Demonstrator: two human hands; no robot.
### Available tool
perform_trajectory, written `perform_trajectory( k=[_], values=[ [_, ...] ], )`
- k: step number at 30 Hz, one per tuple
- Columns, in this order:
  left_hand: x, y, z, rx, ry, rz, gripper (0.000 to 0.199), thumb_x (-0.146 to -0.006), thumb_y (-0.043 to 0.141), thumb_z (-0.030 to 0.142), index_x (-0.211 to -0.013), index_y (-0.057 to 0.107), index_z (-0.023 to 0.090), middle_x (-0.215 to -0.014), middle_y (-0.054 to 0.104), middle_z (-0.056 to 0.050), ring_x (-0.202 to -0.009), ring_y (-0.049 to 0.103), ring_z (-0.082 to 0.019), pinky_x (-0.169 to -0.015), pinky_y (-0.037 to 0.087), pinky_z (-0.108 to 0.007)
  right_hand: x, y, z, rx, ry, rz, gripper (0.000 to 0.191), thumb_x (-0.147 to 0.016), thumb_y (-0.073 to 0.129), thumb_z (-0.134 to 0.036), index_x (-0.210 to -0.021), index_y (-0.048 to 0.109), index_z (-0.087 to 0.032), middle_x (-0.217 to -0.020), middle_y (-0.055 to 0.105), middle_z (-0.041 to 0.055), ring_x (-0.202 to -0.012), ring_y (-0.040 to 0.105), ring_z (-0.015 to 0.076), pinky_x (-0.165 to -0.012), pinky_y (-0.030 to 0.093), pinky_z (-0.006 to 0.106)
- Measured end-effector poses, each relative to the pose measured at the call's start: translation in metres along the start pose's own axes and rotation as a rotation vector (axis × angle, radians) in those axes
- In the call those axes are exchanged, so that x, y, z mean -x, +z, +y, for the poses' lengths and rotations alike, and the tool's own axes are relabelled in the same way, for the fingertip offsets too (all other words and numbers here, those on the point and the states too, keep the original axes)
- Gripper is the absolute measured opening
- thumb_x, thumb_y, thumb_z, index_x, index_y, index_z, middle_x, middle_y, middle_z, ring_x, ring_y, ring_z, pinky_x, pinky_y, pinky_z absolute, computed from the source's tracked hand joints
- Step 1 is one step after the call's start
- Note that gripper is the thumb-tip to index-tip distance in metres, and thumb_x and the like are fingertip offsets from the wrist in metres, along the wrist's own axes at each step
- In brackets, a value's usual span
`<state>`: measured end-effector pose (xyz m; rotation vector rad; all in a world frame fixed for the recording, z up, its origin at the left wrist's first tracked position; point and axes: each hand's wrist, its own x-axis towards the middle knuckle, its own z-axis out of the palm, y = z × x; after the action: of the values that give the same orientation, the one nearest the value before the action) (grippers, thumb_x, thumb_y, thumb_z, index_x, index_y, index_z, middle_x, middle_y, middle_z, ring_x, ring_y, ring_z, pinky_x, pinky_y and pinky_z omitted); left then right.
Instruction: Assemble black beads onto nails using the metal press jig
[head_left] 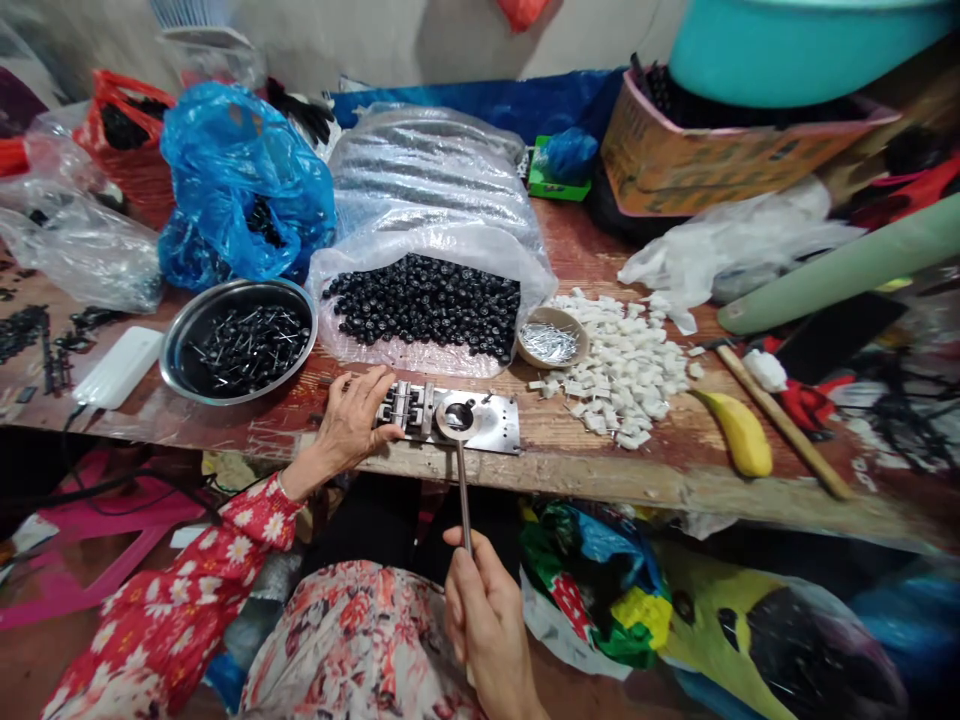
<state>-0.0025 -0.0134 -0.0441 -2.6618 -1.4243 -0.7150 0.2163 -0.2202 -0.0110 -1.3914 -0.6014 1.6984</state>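
My left hand [349,420] rests at the table's front edge, its fingers gripping the left end of a steel jig plate [480,422] with small clamps. My right hand [484,620] is below the edge, closed around a thin metal rod [463,490]. The rod rises to a round ring-shaped head [457,417] lying on the jig. Behind the jig are a clear bag of black beads [424,305] and a steel bowl of black pins [247,350]. A pile of white cubes [615,375] lies to the right.
A small bowl of silver pins [551,338] stands beside the white cubes. A banana [739,432] and a wooden-handled hammer [780,420] lie at the right on the wooden table [600,475]. Blue plastic bags [240,180] and a cardboard box [720,150] crowd the back.
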Motion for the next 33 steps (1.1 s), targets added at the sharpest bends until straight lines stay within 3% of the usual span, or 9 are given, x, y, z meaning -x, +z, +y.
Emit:
perform_trajectory(
  k=[6, 14, 19, 24, 28, 33],
  values=[
    [0.001, -0.003, -0.002, 0.034, 0.021, 0.006, 0.080, -0.103, 0.027, 0.073, -0.155, 0.046, 0.015, -0.154, 0.056, -0.022, -0.140, 0.054, -0.033, -0.118, 0.030, -0.051, -0.001, -0.002, -0.003, -0.027, -0.023, -0.032, 0.054, -0.098, 0.058, -0.070, -0.122, 0.050, -0.023, -0.057, 0.038, -0.0143, -0.037, 0.024, 0.0028, -0.033, 0.024, 0.013],
    [0.002, 0.001, -0.001, 0.046, -0.009, -0.003, 0.078, -0.103, 0.030, 0.074, -0.148, 0.052, 0.015, -0.152, 0.057, -0.022, -0.138, 0.054, -0.035, -0.118, 0.030, -0.055, -0.004, -0.004, 0.002, 0.027, -0.031, -0.065, 0.050, -0.099, 0.053, -0.072, -0.116, 0.048, -0.024, -0.055, 0.027, -0.0158, -0.039, 0.019, 0.0048, -0.034, 0.019, 0.015],
    [0.001, -0.013, 0.001, 0.174, -0.021, 0.003, 0.050, -0.105, 0.049, 0.050, -0.142, 0.055, 0.018, -0.154, 0.056, -0.018, -0.140, 0.053, -0.031, -0.117, 0.037, -0.052, -0.001, -0.019, -0.009, 0.265, -0.006, -0.092, 0.050, -0.101, 0.045, -0.072, -0.118, 0.047, -0.025, -0.053, 0.031, -0.0151, -0.038, 0.022, 0.0070, -0.035, 0.017, 0.017],
    [-0.009, -0.031, -0.003, 0.238, 0.056, -0.038, 0.030, -0.093, 0.061, 0.032, -0.121, 0.067, 0.023, -0.137, 0.069, -0.010, -0.136, 0.055, -0.030, -0.116, 0.038, -0.053, -0.007, -0.061, -0.039, 0.579, -0.061, -0.072, 0.051, -0.099, 0.047, -0.073, -0.113, 0.057, -0.025, -0.053, 0.037, -0.0106, -0.042, 0.034, 0.0114, -0.042, 0.022, 0.023],
    [-0.025, -0.038, -0.001, 0.209, 0.157, -0.140, 0.017, -0.087, 0.060, 0.024, -0.102, 0.069, 0.023, -0.123, 0.074, -0.008, -0.128, 0.058, -0.030, -0.114, 0.038, -0.051, -0.026, -0.116, -0.062, 1.115, -0.402, -0.004, 0.046, -0.103, 0.044, -0.065, -0.105, 0.070, -0.027, -0.065, 0.068, 0.0020, -0.057, 0.063, 0.0211, -0.055, 0.039, 0.029],
    [-0.040, -0.037, 0.001, 0.244, 0.194, -0.182, 0.011, -0.081, 0.060, 0.019, -0.090, 0.066, 0.021, -0.110, 0.074, -0.009, -0.110, 0.061, -0.028, -0.103, 0.043, -0.046, -0.066, -0.176, -0.088, 1.705, -0.799, 0.244, 0.048, -0.108, 0.038, -0.053, -0.097, 0.075, -0.024, -0.079, 0.078, 0.0088, -0.059, 0.068, 0.0214, -0.052, 0.031, 0.030]
  ],
)
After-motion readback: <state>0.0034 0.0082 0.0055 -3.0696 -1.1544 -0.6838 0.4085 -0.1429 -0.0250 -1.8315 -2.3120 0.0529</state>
